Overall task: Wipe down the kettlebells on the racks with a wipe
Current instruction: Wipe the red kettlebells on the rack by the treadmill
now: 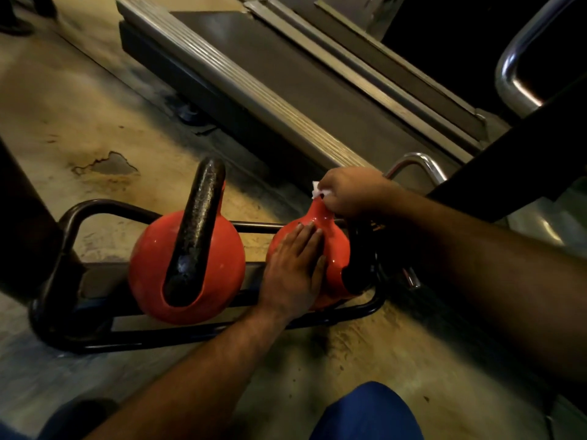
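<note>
at the far top of the right kettlebell (pixel 333 249), the right hand (pixel 352 192) pinches the wipe (pixel 316 190), nearer than the flat-fingered left hand (pixel 293 271) pressing its near side.

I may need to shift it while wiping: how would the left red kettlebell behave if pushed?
Probably heavy: the left kettlebell is a big solid-looking ball with a thick iron handle. Its round body might rock or roll slightly, though the rack rails should cradle it. The glossy red coating looks slippery.
</note>
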`<state>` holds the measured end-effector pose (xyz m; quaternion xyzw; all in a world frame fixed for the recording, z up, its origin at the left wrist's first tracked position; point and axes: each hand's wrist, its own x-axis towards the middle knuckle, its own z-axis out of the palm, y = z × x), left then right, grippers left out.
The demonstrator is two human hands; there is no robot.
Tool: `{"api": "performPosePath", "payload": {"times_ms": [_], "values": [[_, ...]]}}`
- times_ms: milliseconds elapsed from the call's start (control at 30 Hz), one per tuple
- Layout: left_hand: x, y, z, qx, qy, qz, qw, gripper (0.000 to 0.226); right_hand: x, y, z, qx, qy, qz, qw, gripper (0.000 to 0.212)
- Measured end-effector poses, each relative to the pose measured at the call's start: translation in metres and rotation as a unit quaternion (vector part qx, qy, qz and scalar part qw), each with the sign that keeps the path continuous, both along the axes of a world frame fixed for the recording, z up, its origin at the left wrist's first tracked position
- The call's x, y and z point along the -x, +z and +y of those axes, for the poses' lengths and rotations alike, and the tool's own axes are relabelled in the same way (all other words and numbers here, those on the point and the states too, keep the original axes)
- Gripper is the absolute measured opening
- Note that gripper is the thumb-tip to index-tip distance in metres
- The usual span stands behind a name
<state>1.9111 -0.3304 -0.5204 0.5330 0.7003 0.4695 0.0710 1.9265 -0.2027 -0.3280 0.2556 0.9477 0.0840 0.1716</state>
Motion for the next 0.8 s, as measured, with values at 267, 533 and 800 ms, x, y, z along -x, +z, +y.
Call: {"api": "performPosePath", "payload": {"times_ms": [267,533,800], "values": [[0.005,-0.006,0.002,0.009,-0.019,0.016,1.0,0.055,-0.001,-0.009,0.005,0.037,-0.004,-0.009,0.999,0.077],[0.004,-0.003,0.001,0.009,-0.015,0.018,1.0,0.054,-0.009,-0.013,0.009,0.034,0.047,-0.011,0.998,0.069],[0.004,-0.003,0.003,-0.017,-0.015,0.003,1.0,0.051,-0.022,-0.015,0.011,0.136,-0.015,0.117,0.984,0.082]]}}
